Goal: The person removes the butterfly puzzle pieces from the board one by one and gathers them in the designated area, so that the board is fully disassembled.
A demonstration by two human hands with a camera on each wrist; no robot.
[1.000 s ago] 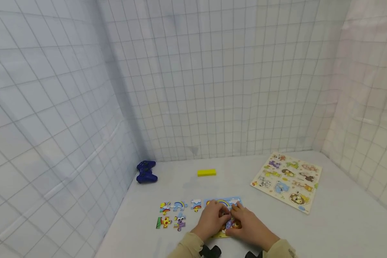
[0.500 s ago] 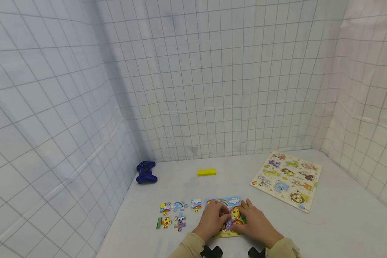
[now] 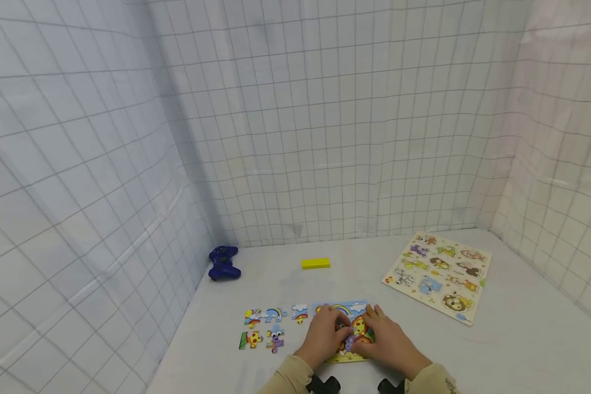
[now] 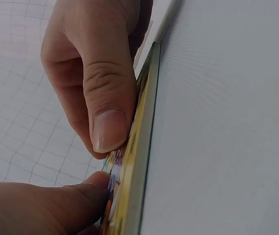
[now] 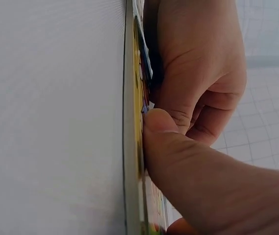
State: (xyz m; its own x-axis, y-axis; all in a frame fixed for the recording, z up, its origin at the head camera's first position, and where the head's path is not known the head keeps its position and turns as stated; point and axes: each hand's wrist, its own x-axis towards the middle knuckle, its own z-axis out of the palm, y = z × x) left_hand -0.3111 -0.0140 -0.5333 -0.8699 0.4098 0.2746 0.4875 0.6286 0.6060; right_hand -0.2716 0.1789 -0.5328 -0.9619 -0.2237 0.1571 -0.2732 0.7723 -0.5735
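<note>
A picture puzzle point(image 3: 342, 358) with a blue sky, a rainbow and a yellow lower edge lies partly under both hands. My left hand point(image 3: 322, 336) is curled over its middle, thumb and index finger pinching a small puzzle piece that the fingers largely hide. My right hand point(image 3: 391, 342) rests on the puzzle's right side with its fingers extended. In the right wrist view, the right thumb point(image 5: 161, 122) presses on the surface right beside the left fingers. Purple and orange print shows between the two thumbs.
Several loose puzzle pieces point(image 3: 274, 340) lie left of the puzzle, in two rows. Farther back are a blue game controller point(image 3: 222, 262) and a yellow block point(image 3: 315, 264). An animal puzzle board point(image 3: 438, 276) lies at the right. White gridded cloth walls surround the table.
My right hand has shifted slightly to the right, uncovering an orange and yellow figure on the puzzle. The left hand stays in nearly the same place, and the loose pieces have not moved.
</note>
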